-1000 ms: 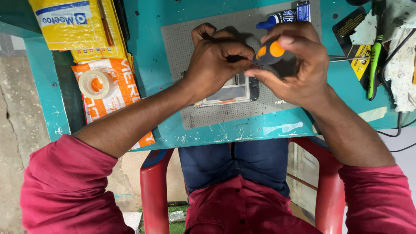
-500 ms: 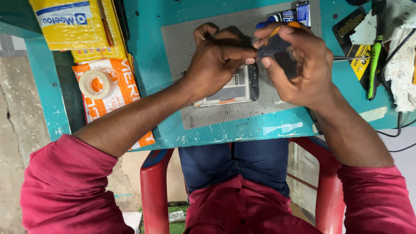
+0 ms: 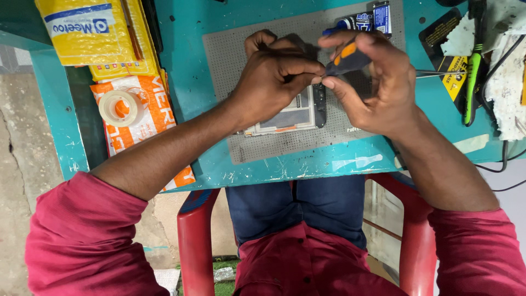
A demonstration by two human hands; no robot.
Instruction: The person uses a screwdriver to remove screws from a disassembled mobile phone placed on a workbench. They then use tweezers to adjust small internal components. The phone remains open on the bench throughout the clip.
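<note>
I see my right hand (image 3: 378, 82) holding the small screwdriver (image 3: 346, 59) tightly while my left hand (image 3: 279, 77) pinches its tip, so a slip could scratch the opened phone (image 3: 290, 115) below.

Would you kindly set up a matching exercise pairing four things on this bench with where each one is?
Things:
1. screwdriver
2. tape roll
3. phone
4. glue tube

Places:
A. on the orange packet, at the table's left
B. at the grey mat's far edge
C. on the mat, under the left hand
D. in the right hand

Pairs: 1-D, 2-A, 3-C, 4-B
</note>
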